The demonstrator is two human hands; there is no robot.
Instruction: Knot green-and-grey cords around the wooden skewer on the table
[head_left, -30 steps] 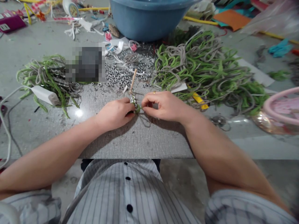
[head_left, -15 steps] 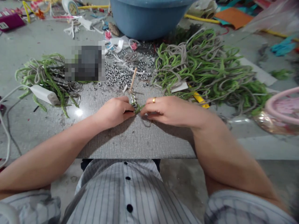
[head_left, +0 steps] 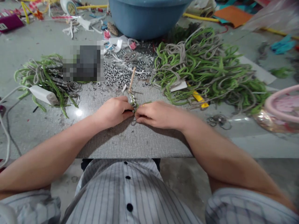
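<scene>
"What's that small thing there?"

"A short beaded strand (head_left: 133, 99), silvery rings along green cord, mid-table toward the near edge of the grey table (head_left: 130, 143). The left hand (head_left: 114, 112) has thumb and finger pinched on its near end."

"And the other?"

"The right hand (head_left: 161, 115) is just beside it, fingers drawn in close to the left's. I can't tell whether they're clamped on cord; the fingers hide it. A grey loop (head_left: 134, 123) shows just below them."

"How would it handle?"

"Light, I'd guess. The cord looks soft and limp, hard to break; the rings look hard and smooth, so likely slippery. I'd grip the cord right by the last ring, not the metal."

"And that wooden stick (head_left: 132, 79)?"

"At the strand's far end, leading away from us. Loose rings (head_left: 114, 74) lie scattered beyond it."

"What's around all that?"

"A big cord heap (head_left: 198, 67), green and grey, to the right; a smaller green bundle (head_left: 38, 70) to the left, a white plug (head_left: 44, 95) lying against it; and a blue basin (head_left: 149, 18) at the far side."
</scene>
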